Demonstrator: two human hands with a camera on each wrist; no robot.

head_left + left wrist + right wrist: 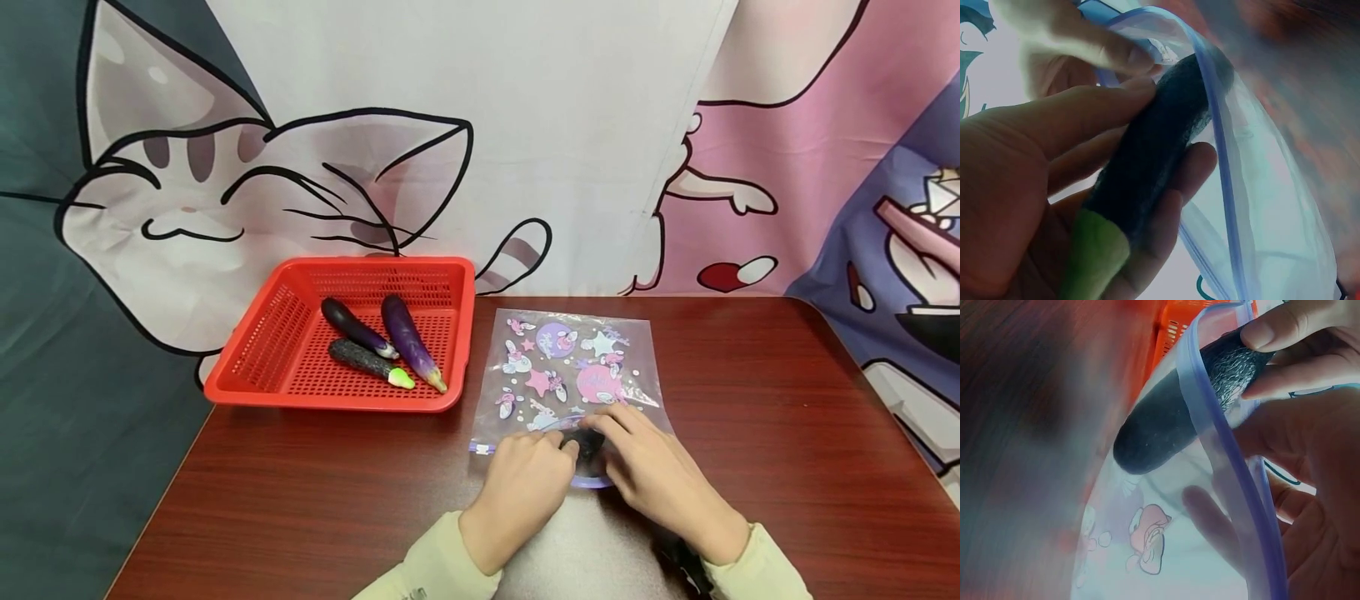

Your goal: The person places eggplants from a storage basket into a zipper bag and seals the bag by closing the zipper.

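In the left hand's grip (pixel 523 477), a dark vegetable (pixel 1150 153) reaches into the bag (pixel 637 346) the right hand (pixel 656 467) holds.

The bag (pixel 547 367) is thin, clear plastic film, printed, smooth and glossy; its zip (pixel 1254 506) is thicker plastic with a soft sheen. The vegetable (pixel 1147 156) has rough, pebbled skin; its stem end (pixel 1094 256) seems smooth and matt, though the left wrist view is murky. The basket (pixel 330 400) is smooth, perforated plastic. Two eggplants (pixel 408 333) have sleek, faintly glossy skins. The table (pixel 315 483) shows smooth, semi-gloss wood grain; the backdrop (pixel 592 150) is matt, lightly creased cloth.
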